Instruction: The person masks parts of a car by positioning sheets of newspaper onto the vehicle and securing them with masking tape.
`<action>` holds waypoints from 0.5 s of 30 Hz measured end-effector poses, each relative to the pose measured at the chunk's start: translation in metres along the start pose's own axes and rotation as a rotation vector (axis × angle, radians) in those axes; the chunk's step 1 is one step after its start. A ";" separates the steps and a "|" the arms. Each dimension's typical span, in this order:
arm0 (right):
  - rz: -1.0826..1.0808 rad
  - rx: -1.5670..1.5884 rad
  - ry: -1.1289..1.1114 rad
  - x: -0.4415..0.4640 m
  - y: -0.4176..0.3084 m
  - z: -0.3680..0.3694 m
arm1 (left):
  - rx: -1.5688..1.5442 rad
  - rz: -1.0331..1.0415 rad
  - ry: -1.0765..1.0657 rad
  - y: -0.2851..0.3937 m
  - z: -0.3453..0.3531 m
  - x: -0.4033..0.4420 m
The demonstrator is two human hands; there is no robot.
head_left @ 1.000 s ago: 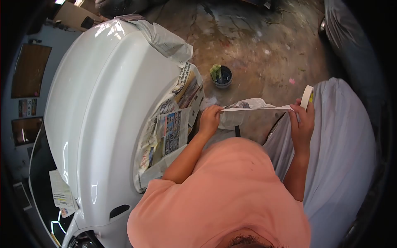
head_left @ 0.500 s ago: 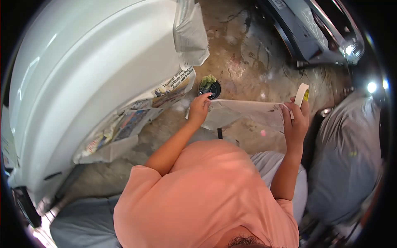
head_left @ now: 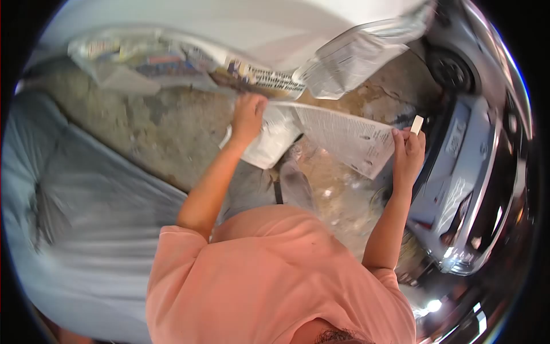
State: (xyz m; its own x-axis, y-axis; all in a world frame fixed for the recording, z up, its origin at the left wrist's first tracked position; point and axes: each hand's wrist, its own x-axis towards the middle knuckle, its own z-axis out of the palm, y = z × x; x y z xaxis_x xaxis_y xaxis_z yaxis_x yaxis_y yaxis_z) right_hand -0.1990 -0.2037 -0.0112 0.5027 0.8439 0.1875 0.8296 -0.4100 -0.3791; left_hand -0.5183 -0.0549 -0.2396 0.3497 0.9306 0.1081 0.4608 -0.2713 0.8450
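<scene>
A newspaper sheet (head_left: 349, 135) hangs stretched between my two hands, with masking tape along its upper edge. My left hand (head_left: 250, 114) pinches the left end of the sheet, just under the newspaper-covered lower edge of the white car body (head_left: 252, 28). At the other end my right hand (head_left: 409, 150) grips the tape roll (head_left: 417, 124) and the taped corner of the sheet. Printed newspaper (head_left: 269, 78) lines the car body's edge, and a looser paper piece (head_left: 349, 60) is fixed to its right.
A grey cover (head_left: 86, 195) drapes over something large at the left. Another car (head_left: 458, 155) stands at the right, and a wheel (head_left: 451, 70) shows at the upper right. Stained concrete floor (head_left: 172, 132) lies below the white body.
The view has turned, so the white body now spans the top and the grey cover fills the left. My left hand and the sheet have come close to the papered edge.
</scene>
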 end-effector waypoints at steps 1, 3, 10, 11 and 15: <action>-0.043 0.012 -0.018 0.015 0.010 0.015 | 0.098 0.046 0.090 -0.002 -0.002 0.002; -0.093 0.027 -0.037 0.034 0.018 0.040 | 0.332 0.125 0.224 -0.001 -0.008 0.006; -0.307 0.190 0.095 0.063 0.059 0.082 | 0.407 0.029 0.486 0.012 -0.005 0.022; -0.313 0.166 0.120 0.065 0.062 0.082 | 0.372 0.037 0.530 0.017 -0.006 0.029; -0.218 0.269 0.128 0.079 0.077 0.099 | 0.333 0.100 0.642 0.000 0.018 0.054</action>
State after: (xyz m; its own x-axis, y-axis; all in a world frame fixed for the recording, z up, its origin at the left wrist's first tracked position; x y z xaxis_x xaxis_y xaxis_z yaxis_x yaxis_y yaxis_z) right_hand -0.1191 -0.1344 -0.1154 0.3614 0.8445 0.3953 0.8356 -0.1053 -0.5391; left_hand -0.4845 -0.0090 -0.2427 -0.0970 0.8308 0.5481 0.7108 -0.3276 0.6224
